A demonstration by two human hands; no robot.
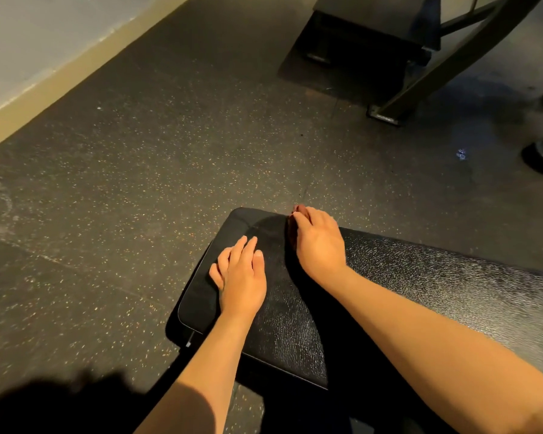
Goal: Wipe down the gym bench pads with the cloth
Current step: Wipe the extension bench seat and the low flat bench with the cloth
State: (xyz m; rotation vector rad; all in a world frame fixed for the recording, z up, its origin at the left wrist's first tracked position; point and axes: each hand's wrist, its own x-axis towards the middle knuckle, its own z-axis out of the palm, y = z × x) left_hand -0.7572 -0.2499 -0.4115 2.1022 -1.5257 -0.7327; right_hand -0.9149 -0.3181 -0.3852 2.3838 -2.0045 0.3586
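1. Our left hand (pixel 242 277) lies flat on the black textured vinyl gym bench pad (pixel 420 277), close to its rounded end. The fingers are straight and close together, and it's holding nothing.
2. Our right hand (pixel 318 242) sits just past it at the pad's far edge, with the fingers curled down over a dark reddish-brown cloth (pixel 300 209), gripping it against the pad.
3. Only a bit of the cloth peeks out by the fingertips. The rest is under the hand, so we can't tell how it's folded.
4. The two hands are near each other but not touching.
5. A speckled dark rubber floor (pixel 138 183) surrounds the pad, and a dark metal machine frame (pixel 436 57) stands well apart at the upper right.
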